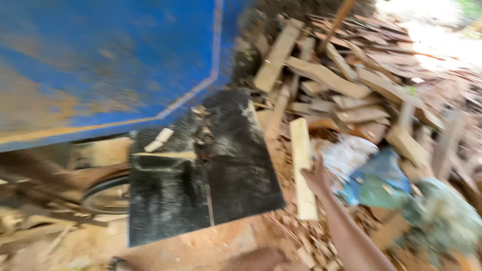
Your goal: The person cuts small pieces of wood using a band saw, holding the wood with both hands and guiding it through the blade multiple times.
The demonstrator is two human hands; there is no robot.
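My right hand point(316, 176) grips a pale, short wooden plank point(301, 150) near its lower half and holds it upright, just right of a black flat machine plate point(236, 175) dusted with sawdust. A narrow slot runs down the middle of the plate, and a small pale offcut point(158, 139) lies on its upper left. My forearm reaches in from the bottom right. A blurred brown shape point(253, 261) along the bottom edge may be my left forearm, but the hand itself does not show. The whole view is motion-blurred.
A large blue, sawdust-stained machine body point(100, 65) fills the upper left. A heap of wooden offcuts point(341, 80) covers the upper right. Blue and green crumpled sacks point(381, 183) lie right of my hand. A dark ring-shaped wheel point(103, 195) sits under the plate's left side. Sawdust and chips cover the ground.
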